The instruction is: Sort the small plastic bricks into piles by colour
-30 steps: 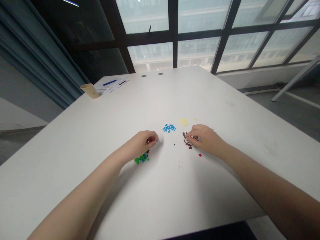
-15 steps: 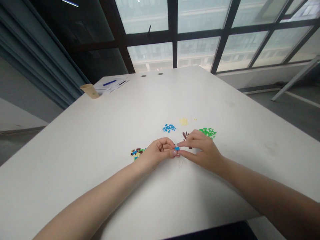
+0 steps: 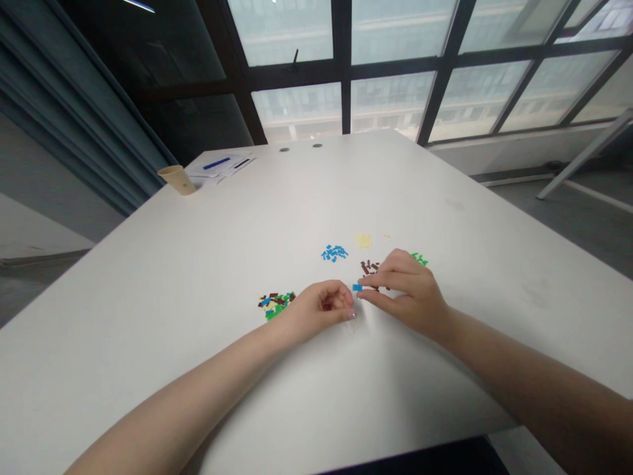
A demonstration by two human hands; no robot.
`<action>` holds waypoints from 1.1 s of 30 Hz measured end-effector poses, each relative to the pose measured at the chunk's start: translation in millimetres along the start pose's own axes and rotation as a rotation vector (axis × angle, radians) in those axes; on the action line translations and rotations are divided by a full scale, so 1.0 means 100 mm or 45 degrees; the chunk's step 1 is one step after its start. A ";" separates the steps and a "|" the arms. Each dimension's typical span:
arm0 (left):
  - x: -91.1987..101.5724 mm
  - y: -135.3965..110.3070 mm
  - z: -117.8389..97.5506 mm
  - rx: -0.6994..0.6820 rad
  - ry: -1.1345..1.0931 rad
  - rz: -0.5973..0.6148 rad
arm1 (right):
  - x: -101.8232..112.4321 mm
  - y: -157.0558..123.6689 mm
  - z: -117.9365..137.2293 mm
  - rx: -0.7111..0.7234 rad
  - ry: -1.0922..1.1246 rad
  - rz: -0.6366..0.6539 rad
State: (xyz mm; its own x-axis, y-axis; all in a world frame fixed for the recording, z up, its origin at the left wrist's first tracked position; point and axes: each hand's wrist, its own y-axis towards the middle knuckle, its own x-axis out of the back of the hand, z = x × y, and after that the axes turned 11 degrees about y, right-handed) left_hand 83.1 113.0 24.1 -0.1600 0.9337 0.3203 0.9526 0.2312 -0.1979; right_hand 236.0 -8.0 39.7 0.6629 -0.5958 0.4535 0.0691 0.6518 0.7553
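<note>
My right hand (image 3: 403, 290) pinches a small blue piece (image 3: 357, 287) between thumb and forefinger, just above the white table (image 3: 198, 277). My left hand (image 3: 324, 309) rests curled beside it, fingers closed, with something small and reddish in the palm that I cannot make out. A mixed pile of tiny coloured pieces (image 3: 275, 304) lies left of my left hand. Sorted heaps lie beyond: blue (image 3: 334, 253), yellow (image 3: 364, 241), dark brown (image 3: 368, 267) and green (image 3: 420, 259), the last two partly hidden by my right hand.
A paper cup (image 3: 177, 179) stands at the table's far left edge, next to papers with a blue pen (image 3: 220, 163). Large windows run behind the table. A white frame (image 3: 583, 158) leans on the floor at the right.
My left hand left the mixed pile and met my right hand; the blue piece passed from left fingers to right. My right hand now lifts it away towards the heaps.
</note>
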 end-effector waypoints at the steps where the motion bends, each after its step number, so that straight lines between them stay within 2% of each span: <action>1: -0.01 -0.01 -0.02 -0.014 0.132 -0.021 | 0.00 0.01 -0.03 -0.007 -0.017 0.001; 4: 0.05 -0.05 -0.08 -0.075 0.525 -0.123 | -0.01 0.06 -0.22 -0.106 -0.083 0.041; 7: 0.26 -0.07 -0.04 -0.065 0.804 -0.291 | -0.07 0.17 -0.48 -0.283 -0.129 0.173; 11: 0.66 -0.11 0.26 0.102 0.950 -0.546 | -0.23 0.39 -0.80 -0.558 -0.283 0.429; 14: 0.87 -0.24 0.54 0.231 1.080 -0.643 | -0.42 0.54 -0.97 -0.732 -0.418 0.515; 16: 0.93 -0.36 0.67 0.279 1.156 -0.606 | -0.53 0.60 -1.05 -0.784 -0.452 0.523; 18: 0.95 -0.49 0.75 0.246 1.194 -0.575 | -0.62 0.63 -1.11 -0.818 -0.467 0.531; 23: 0.98 -0.66 0.80 0.146 1.009 -0.561 | -0.68 0.63 -1.16 -0.902 -0.493 0.582; 28: 1.02 -0.67 0.83 0.151 0.881 -0.511 | -0.63 0.67 -1.06 -0.903 -0.503 0.580; 33: 0.98 -0.68 0.80 0.134 0.898 -0.477 | -0.40 0.69 -0.74 -0.795 -0.471 0.448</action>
State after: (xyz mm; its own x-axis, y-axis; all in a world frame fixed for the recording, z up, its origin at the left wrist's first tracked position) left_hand -18.2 210.3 -5.8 -0.2300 0.4045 0.8851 0.8329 0.5522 -0.0360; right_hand 269.4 95.9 38.1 0.4408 -0.3525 0.8255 0.3787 0.9068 0.1851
